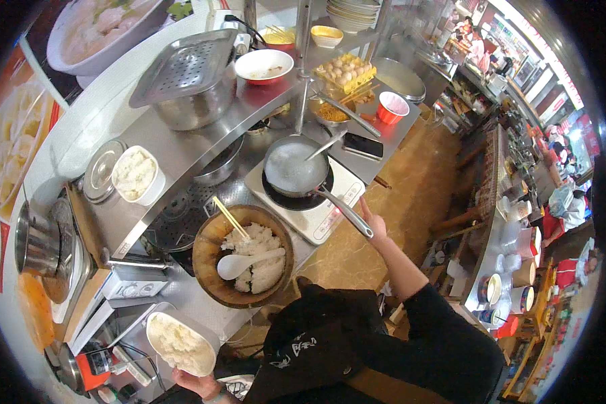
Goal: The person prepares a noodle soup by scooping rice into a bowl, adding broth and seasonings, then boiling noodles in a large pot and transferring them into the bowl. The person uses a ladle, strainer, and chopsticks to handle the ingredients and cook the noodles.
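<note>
My left hand (197,384) holds a white rectangular tub of cooked rice (181,346) at the lower left. Near the edge of a white induction cooker (310,227), my right hand (373,222) has its index finger extended beside the control panel. A frying pan (295,169) with cloudy liquid and a metal utensil (327,145) sits on the cooker, its handle pointing towards my right hand. Between my hands stands a wooden rice tub (207,242) holding rice, a white plastic rice paddle (250,262) and light chopsticks (230,216).
The steel shelf (192,151) carries a second tub of rice (137,174), a perforated steel pan (192,60) and a bowl (264,65). A smartphone (362,146), red cup (393,107) and egg tray (344,73) lie beyond the cooker. People (568,212) are at the far right.
</note>
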Available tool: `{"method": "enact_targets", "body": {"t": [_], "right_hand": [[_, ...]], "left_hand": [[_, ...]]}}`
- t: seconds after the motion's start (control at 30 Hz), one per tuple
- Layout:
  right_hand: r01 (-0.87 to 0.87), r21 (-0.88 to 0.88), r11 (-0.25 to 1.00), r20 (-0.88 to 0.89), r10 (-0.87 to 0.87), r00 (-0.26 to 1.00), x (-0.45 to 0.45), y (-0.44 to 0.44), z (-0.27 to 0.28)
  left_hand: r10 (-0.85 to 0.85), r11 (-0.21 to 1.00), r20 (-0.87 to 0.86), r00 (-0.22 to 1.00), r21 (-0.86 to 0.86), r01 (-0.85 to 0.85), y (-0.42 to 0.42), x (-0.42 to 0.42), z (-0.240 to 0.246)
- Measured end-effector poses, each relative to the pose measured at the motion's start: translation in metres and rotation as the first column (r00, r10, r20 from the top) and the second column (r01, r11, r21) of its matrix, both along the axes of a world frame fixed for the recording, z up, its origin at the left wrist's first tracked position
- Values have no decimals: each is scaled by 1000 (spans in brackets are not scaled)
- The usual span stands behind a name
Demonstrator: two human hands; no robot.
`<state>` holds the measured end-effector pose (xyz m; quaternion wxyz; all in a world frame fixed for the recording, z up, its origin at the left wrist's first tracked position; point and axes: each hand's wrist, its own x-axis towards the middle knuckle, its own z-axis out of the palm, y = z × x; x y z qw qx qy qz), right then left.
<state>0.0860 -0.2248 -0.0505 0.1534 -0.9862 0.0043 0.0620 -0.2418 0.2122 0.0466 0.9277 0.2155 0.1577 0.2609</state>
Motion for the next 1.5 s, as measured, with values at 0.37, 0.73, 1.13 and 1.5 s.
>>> {"method": "enact_targets", "body": {"t": [0.37,0.73,1.13,1.5], "right_hand": [[105,119,987,107,-117,987,77,-16,40],[-895,225,386,796,457,397,-3,345,235],[-891,-2,453,584,724,367,-44,426,209],[-867,114,484,323,808,494,-176,407,31]], "left_hand": [[186,955,-274,944,-176,-239,-61,53,38],[126,977,-47,991,178,-116,1,67,45],[219,973,-156,963,105,-204,64,47,-22],[317,926,-466,826,341,-163,56,26,-183]]}}
